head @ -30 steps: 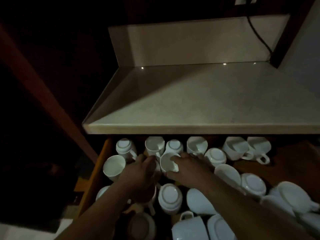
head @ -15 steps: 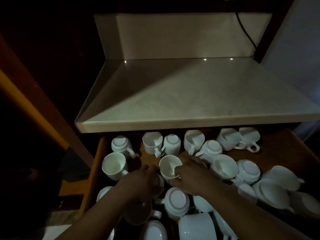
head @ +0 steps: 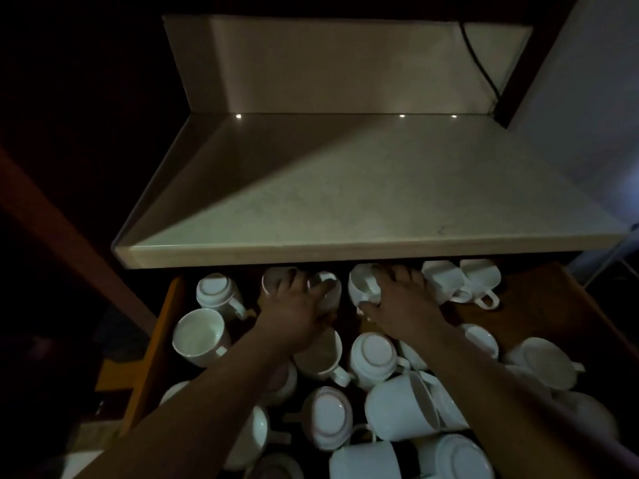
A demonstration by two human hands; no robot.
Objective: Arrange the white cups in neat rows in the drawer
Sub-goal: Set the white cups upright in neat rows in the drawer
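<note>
Countertop [head: 345, 202] fills the upper half of my feed, pale and dim, and under its front edge the drawer [head: 539, 305] is pulled open toward six o'clock. Across that drawer the white cups [head: 375, 352] crowd from nine round to four in a jumble: some mouth-up, some base-up, some on their sides, handles every way. Only the far line at twelve, tucked under the counter lip, looks anything like a row. Both arms reach in from six. At eleven o'clock the left hand [head: 294, 307] lies over a pair of back-row cups [head: 332, 295], fingers spread across their tops; whether it clamps either one I cannot tell in this light. At one o'clock the right hand [head: 406, 305] has its thumb low and its fingers curled over a tilted cup [head: 363, 288], gripping it. My read: we are squaring up the back row, early in the job, with the heap at six untouched. Next move calls for standing that tilted cup level beside its neighbours, handle turned the same way, gently, since these cups sit touching and one knock will travel.
</note>
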